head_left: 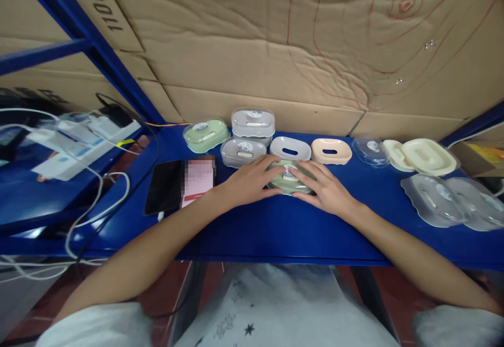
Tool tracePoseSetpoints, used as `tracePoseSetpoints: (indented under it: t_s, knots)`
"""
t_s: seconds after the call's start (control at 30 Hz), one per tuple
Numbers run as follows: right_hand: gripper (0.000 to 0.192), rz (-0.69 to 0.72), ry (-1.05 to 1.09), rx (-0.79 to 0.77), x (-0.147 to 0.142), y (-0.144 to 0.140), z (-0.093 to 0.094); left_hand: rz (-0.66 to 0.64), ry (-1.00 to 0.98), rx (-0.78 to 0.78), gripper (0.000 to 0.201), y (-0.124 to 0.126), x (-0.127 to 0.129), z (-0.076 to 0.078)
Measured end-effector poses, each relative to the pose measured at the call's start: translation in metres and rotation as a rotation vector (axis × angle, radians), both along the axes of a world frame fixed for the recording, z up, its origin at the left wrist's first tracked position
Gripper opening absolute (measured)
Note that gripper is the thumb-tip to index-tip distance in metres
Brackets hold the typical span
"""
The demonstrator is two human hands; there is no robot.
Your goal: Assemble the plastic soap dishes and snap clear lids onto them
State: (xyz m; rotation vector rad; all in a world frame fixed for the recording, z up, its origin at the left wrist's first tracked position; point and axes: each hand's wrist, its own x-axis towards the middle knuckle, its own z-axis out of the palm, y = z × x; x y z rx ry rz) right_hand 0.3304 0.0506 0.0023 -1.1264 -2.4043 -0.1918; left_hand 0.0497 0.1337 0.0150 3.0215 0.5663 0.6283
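Both hands hold a green soap box [290, 184] with a clear lid and a round sticker, flat on the blue table. My left hand [254, 179] grips its left side, with fingers reaching over the lid. My right hand [325, 185] closes on its right side, thumb at the front and fingertips on top. Just behind stand a pale grey soap dish [275, 145] and a peach soap dish [342, 150], each with a slot in the middle. A grey lidded soap box [232, 153] lies close to my left fingers.
Further back are another green soap box [210, 139] and a stacked grey one [252, 126]. At right lie a clear lid [370, 153], cream dishes [429, 155] and grey lidded boxes [437, 200]. Two phones [163, 187] and a cabled power strip [86, 150] occupy the left. Cardboard [236, 48] stands behind.
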Motion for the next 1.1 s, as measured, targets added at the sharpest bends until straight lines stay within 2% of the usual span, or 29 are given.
tracePoseSetpoints:
  t_s: [0.2, 0.4, 0.5, 0.7, 0.8, 1.0, 1.1]
  knots:
    - [0.069, -0.013, -0.017, 0.056, 0.002, 0.000, -0.006, -0.020, -0.012, 0.022, 0.048, -0.002, 0.002, -0.001]
    - [0.076, -0.072, -0.116, 0.060, 0.001, -0.004, -0.009, 0.000, -0.030, 0.033, 0.048, -0.003, 0.006, -0.003]
    - [0.080, -0.025, -0.122, 0.067, 0.008, -0.002, -0.008, -0.004, -0.053, -0.007, 0.048, -0.002, 0.006, -0.003]
    - [0.074, 0.120, 0.127, 0.044, 0.025, 0.010, -0.015, 0.012, -0.056, -0.067, 0.049, -0.005, 0.004, 0.001]
    - [0.068, 0.112, 0.194, -0.014, 0.026, 0.011, -0.017, 0.007, -0.056, -0.093, 0.049, -0.007, 0.004, 0.003]
    - [0.053, 0.122, 0.162, -0.064, 0.024, 0.011, -0.013, -0.008, -0.011, -0.110, 0.042, -0.009, 0.002, 0.011]
    - [0.054, 0.047, 0.239, -0.098, 0.026, 0.017, -0.011, 0.004, 0.067, -0.077, 0.036, -0.010, -0.001, 0.018]
